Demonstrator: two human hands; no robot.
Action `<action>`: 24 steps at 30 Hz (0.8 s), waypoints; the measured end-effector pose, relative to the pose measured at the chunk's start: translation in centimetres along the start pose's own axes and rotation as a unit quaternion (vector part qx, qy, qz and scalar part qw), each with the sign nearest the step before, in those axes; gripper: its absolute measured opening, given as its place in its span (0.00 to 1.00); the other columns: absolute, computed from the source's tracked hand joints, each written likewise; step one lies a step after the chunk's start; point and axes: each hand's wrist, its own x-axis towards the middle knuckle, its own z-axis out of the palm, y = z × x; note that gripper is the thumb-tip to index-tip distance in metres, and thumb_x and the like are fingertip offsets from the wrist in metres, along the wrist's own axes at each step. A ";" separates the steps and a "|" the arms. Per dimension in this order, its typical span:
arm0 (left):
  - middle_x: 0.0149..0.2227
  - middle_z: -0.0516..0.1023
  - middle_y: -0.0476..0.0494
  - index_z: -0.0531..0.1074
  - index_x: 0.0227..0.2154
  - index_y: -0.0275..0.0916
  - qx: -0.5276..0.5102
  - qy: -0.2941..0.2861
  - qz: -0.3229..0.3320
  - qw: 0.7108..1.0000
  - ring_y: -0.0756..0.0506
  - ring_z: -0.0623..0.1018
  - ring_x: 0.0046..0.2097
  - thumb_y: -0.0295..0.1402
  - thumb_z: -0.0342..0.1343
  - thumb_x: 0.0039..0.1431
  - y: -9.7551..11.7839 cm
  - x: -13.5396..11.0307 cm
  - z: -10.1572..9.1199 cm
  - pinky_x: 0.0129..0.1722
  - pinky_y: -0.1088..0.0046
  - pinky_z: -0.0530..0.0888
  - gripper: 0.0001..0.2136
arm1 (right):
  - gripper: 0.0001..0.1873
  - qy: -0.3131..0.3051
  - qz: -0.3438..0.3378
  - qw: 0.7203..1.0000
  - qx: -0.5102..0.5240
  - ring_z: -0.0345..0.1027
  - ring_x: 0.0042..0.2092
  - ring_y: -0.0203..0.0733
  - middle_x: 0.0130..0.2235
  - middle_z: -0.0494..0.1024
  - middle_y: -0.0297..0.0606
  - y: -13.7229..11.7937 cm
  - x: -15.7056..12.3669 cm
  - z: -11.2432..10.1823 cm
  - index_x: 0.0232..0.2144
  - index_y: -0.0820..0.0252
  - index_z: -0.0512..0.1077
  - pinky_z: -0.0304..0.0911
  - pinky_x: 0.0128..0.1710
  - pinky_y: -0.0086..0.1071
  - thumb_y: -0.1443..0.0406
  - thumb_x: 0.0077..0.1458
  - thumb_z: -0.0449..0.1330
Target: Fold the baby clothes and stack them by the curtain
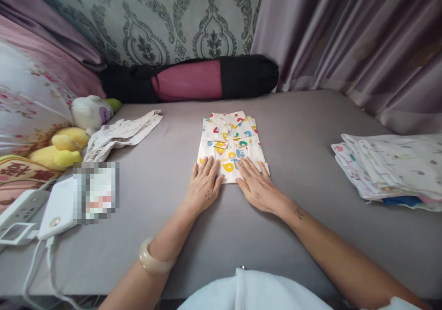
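A small folded shirt [229, 139], cream with bright coloured shapes, lies in the middle of the grey bed sheet [304, 130]. My left hand [204, 185] rests flat on its near left corner, fingers stretched out. My right hand [256, 185] lies flat on the near right corner, fingers spread. Neither hand grips the cloth. A pale bangle [154, 260] sits on my left wrist.
A stack of folded printed clothes [390, 169] lies at the right. A crumpled beige garment [120, 132] and plush toys [74, 135] lie at the left, with white devices [57, 213] and cables. A black and pink roll [189, 79] lies against the wall; curtains hang right.
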 end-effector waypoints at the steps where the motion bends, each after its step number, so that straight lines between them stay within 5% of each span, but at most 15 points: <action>1: 0.67 0.58 0.34 0.58 0.65 0.37 0.004 0.018 -0.013 1.000 0.37 0.54 0.69 0.43 0.35 0.70 -0.2 0.0 0.1 0.66 0.47 0.53 0.26 | 0.31 0.013 0.015 1.000 -0.004 0.35 0.71 0.47 0.70 0.46 0.44 0.2 -0.1 0.0 0.70 0.61 0.45 0.37 0.68 0.54 0.56 0.69 0.36; 4: 0.67 0.58 0.31 0.57 0.65 0.34 0.018 0.044 -0.051 0.998 0.36 0.53 0.70 0.43 0.35 0.70 -0.7 0.0 0.2 0.66 0.46 0.52 0.27 | 0.33 0.047 0.059 0.997 -0.025 0.35 0.71 0.50 0.71 0.45 0.46 0.8 -0.2 0.3 0.70 0.63 0.42 0.35 0.68 0.56 0.56 0.68 0.37; 11: 0.68 0.55 0.29 0.54 0.66 0.29 0.022 -0.030 -0.073 0.997 0.35 0.53 0.69 0.45 0.33 0.70 -1.0 0.0 0.1 0.66 0.49 0.55 0.30 | 0.33 0.013 0.079 0.996 -0.027 0.36 0.71 0.49 0.70 0.46 0.48 1.9 0.0 1.0 0.69 0.69 0.46 0.38 0.68 0.52 0.57 0.67 0.38; 17: 0.67 0.55 0.28 0.54 0.66 0.29 0.027 -0.029 -0.073 0.997 0.35 0.53 0.69 0.45 0.34 0.70 -0.9 -0.1 0.0 0.66 0.47 0.55 0.30 | 0.33 0.018 0.083 0.996 -0.017 0.37 0.71 0.49 0.70 0.47 0.48 1.9 0.0 0.9 0.69 0.67 0.46 0.40 0.67 0.53 0.58 0.67 0.38; 24: 0.69 0.54 0.35 0.56 0.65 0.35 0.010 0.002 0.066 0.998 0.38 0.48 0.71 0.42 0.37 0.70 -0.1 0.0 -0.5 0.68 0.47 0.49 0.26 | 0.29 0.016 -0.038 0.999 -0.015 0.32 0.71 0.47 0.71 0.43 0.41 0.3 -0.4 -0.3 0.69 0.56 0.48 0.34 0.68 0.56 0.60 0.68 0.39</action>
